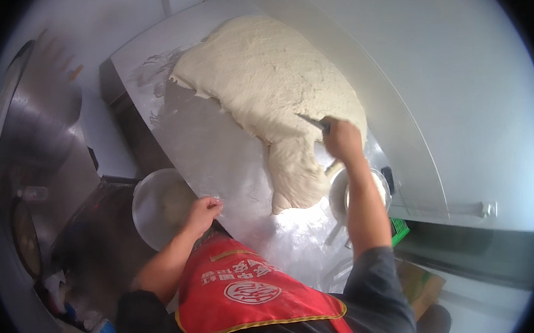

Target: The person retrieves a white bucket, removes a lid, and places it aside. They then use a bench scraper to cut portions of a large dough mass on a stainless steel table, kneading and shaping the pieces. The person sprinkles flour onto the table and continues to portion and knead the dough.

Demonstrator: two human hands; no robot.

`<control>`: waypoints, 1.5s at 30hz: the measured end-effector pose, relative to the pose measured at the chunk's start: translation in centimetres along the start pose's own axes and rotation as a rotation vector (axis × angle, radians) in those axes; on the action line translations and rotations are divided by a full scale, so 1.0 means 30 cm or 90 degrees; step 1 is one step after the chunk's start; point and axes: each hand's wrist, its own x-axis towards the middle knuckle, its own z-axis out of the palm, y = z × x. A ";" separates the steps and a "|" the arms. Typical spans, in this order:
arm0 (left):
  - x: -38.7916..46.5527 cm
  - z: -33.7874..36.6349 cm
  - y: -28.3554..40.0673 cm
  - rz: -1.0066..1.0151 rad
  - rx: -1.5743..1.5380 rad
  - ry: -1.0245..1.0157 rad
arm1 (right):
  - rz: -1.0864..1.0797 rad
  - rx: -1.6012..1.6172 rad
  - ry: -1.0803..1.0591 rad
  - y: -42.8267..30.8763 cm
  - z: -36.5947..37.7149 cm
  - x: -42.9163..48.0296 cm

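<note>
A large, flat mass of pale dough spreads over a metal worktop. My right hand is closed around the handle of a knife-like blade, whose tip touches the dough or lies just over it. Nearer to me, a narrower lobe of the dough stays joined to the main mass, with a gap beside it under my right hand. My left hand is at the worktop's near left edge, fingers curled and thumb near the fingertips; whether something small is between them cannot be told.
A round, pale tub stands left of my left hand. Under my right forearm is a clear bowl with white contents, with a green basket below it. A wall panel borders the worktop's right side. Large metal vessels stand far left.
</note>
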 end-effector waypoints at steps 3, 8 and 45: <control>-0.035 -0.011 -0.026 -0.028 -0.066 0.074 | -0.027 -0.010 -0.114 0.165 0.160 0.349; -0.135 -0.014 -0.066 -0.113 -0.061 0.172 | 0.048 -0.009 -0.235 0.226 0.475 0.581; -0.156 -0.077 -0.035 0.001 -0.257 0.107 | -0.125 0.021 -0.122 -0.184 0.291 0.281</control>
